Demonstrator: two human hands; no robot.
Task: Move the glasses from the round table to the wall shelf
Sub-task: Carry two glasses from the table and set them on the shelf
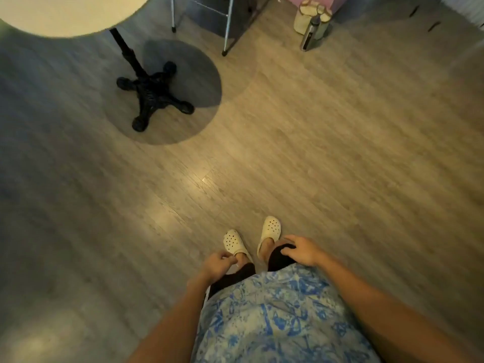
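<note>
The bench sits at upper left: pale round top on a black pedestal base, well apart from me. Only part of its top shows, and I see no glasses there (the wall shelf lies outside the view). Metal chair legs stand right of the bench; further right, a bag with a bottle just in front of it. My left grip is loosely curled near my thigh and has hold of nothing I can see. My right grip lies spread, fingers open, flat on my dark shorts. Both clogs rest on the wood floor.
</note>
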